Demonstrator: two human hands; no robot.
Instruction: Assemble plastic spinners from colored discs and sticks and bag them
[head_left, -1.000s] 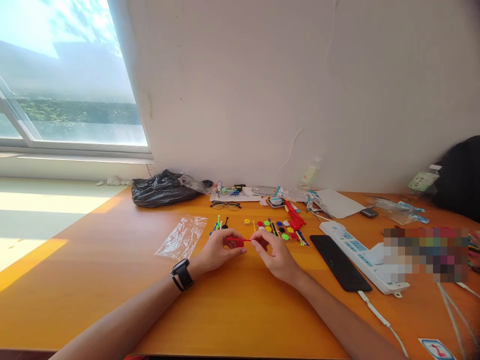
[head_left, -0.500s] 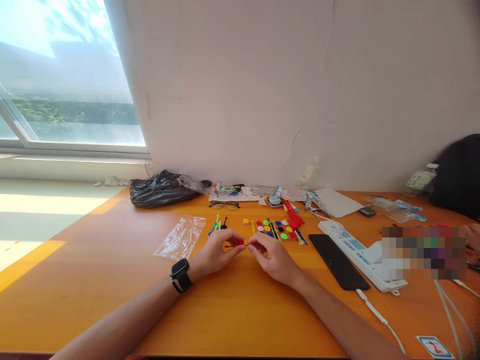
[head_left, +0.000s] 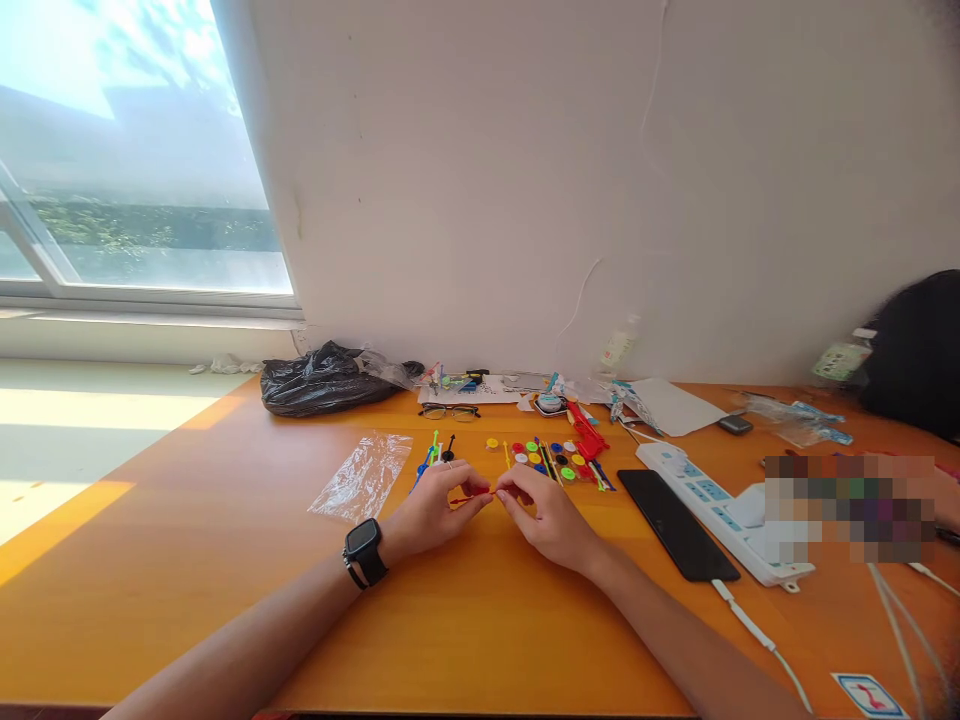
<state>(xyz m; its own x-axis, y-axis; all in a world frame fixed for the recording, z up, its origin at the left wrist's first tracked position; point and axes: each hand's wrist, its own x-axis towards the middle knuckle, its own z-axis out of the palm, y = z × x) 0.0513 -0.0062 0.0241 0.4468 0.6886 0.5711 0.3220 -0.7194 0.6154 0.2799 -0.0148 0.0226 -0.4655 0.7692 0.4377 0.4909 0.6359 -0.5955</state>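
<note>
**Red piece [head_left: 475,491] tipped lower at its left end as my fingertips drew together**

Since a second earlier, when the red piece lay nearly level between my hands, its left end had sunk and my right hand [head_left: 541,508] had shifted slightly left, narrowing the gap. I held the piece near the centre of the frame, above the table [head_left: 480,630]. My left hand [head_left: 433,508] had it in a narrow grip of thumb and fingers, with a thin red stem poking out toward the lower left. My right hand pinched its right end, fingertips almost meeting those of the left.

Just beyond my left hand were a blue arrow [head_left: 424,466] and a black arrow [head_left: 451,448]. Beyond my right hand, right of centre, lay a cluster of coloured discs [head_left: 532,458], with a red plastic toy [head_left: 589,435] behind them. Glasses [head_left: 450,411] rested above centre. Left of my hands, a clear plastic bag [head_left: 361,477] lay flat; at right, a black phone [head_left: 679,525] sat beside a white power strip [head_left: 712,505]. I wore a black watch [head_left: 364,545] on my left wrist.
</note>
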